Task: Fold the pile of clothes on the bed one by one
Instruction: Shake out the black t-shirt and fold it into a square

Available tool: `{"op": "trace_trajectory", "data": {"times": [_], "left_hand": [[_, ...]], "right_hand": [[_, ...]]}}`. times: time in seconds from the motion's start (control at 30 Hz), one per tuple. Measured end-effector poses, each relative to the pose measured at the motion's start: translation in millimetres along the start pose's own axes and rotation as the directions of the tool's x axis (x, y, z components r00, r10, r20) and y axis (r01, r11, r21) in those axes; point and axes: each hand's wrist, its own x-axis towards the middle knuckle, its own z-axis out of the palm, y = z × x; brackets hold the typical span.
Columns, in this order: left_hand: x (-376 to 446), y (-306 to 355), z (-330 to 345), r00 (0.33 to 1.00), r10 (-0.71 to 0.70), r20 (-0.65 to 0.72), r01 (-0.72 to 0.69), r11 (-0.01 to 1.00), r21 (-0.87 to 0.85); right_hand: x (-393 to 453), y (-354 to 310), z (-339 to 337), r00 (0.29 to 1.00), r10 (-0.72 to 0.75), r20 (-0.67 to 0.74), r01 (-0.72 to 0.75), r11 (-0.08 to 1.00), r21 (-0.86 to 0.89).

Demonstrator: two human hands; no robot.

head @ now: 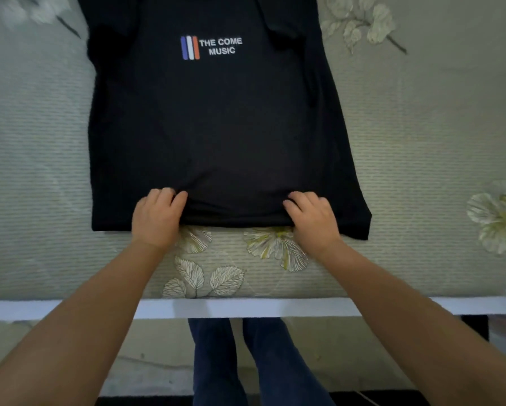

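A black T-shirt (216,127) lies spread flat on the bed, its white "THE COME MUSIC" print and three coloured stripes facing up near the far end. Both sleeves look folded in over the body. My left hand (158,218) pinches the shirt's near hem left of centre, fingers curled into the cloth. My right hand (311,219) grips the same hem right of centre. The fabric bunches slightly between the two hands.
The bed (421,142) carries a pale green ribbed cover with printed flowers and leaves. Its white front edge (245,307) runs across the lower view. Below it are my legs in dark blue trousers (245,361) on the floor.
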Motion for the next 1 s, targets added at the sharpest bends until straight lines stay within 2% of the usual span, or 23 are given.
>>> {"op": "trace_trajectory", "data": {"times": [0.07, 0.1, 0.17, 0.2, 0.27, 0.33, 0.4, 0.43, 0.47, 0.53, 0.57, 0.63, 0.7, 0.77, 0.87, 0.9, 0.97, 1.0], "left_hand": [[-2, -11, -9, 0.994, -0.105, 0.003, 0.105, 0.994, -0.013], [-4, -17, -14, 0.983, -0.180, 0.036, 0.182, 0.982, -0.052], [-8, -28, -23, 0.950, -0.303, 0.070, 0.310, 0.941, -0.138], [-10, -30, -29, 0.942, -0.313, 0.123, 0.330, 0.928, -0.170], [-14, -34, -36, 0.916, -0.218, 0.336, 0.311, 0.916, -0.254], [-17, -39, -39, 0.825, -0.078, 0.560, 0.279, 0.918, -0.283], [-19, -46, -39, 0.774, -0.062, 0.631, 0.242, 0.949, -0.203], [-19, -49, -38, 0.784, -0.095, 0.613, 0.219, 0.967, -0.129], [-19, -51, -36, 0.832, -0.146, 0.536, 0.203, 0.978, -0.048], [-20, -49, -32, 0.933, -0.222, 0.283, 0.214, 0.975, 0.057], [-23, -43, -30, 0.963, -0.205, 0.176, 0.203, 0.979, 0.027], [-34, -29, -21, 0.998, -0.065, 0.017, 0.066, 0.995, -0.070], [-45, -19, -14, 0.989, 0.015, 0.145, -0.010, 0.999, -0.031], [-50, -15, -8, 0.966, -0.035, 0.256, 0.025, 0.999, 0.045], [-46, -15, -9, 0.989, 0.071, 0.132, -0.076, 0.996, 0.035], [-44, -17, -11, 0.996, 0.069, 0.064, -0.072, 0.997, 0.036], [-37, -21, -15, 0.998, 0.065, 0.018, -0.065, 0.998, 0.002], [-36, -23, -18, 0.998, 0.055, 0.021, -0.054, 0.998, -0.018]], "right_hand": [[11, 3, -13, 0.999, 0.040, -0.016, -0.040, 0.999, 0.010], [16, 5, -21, 0.996, 0.084, 0.020, -0.085, 0.996, 0.030], [21, 13, -36, 0.960, 0.200, 0.196, -0.209, 0.977, 0.027], [19, 19, -42, 0.920, 0.210, 0.331, -0.240, 0.969, 0.052], [15, 28, -54, 0.802, 0.152, 0.578, -0.300, 0.939, 0.169], [10, 33, -61, 0.696, 0.066, 0.715, -0.346, 0.903, 0.254], [8, 38, -59, 0.609, 0.044, 0.792, -0.404, 0.877, 0.261], [10, 40, -56, 0.600, 0.070, 0.797, -0.430, 0.868, 0.247], [13, 42, -52, 0.628, 0.117, 0.770, -0.444, 0.866, 0.231], [18, 42, -44, 0.740, 0.222, 0.635, -0.423, 0.887, 0.183], [19, 40, -41, 0.795, 0.248, 0.553, -0.382, 0.914, 0.138], [17, 33, -34, 0.869, 0.212, 0.447, -0.259, 0.965, 0.045], [11, 27, -27, 0.892, 0.127, 0.435, -0.132, 0.991, -0.018], [5, 22, -20, 0.897, 0.077, 0.436, -0.050, 0.996, -0.072], [6, 20, -15, 0.909, 0.105, 0.403, -0.055, 0.990, -0.133], [8, 21, -15, 0.913, 0.115, 0.390, -0.063, 0.988, -0.142], [12, 19, -21, 0.933, 0.095, 0.347, -0.040, 0.986, -0.165], [14, 19, -26, 0.959, 0.053, 0.278, -0.011, 0.989, -0.150]]}}
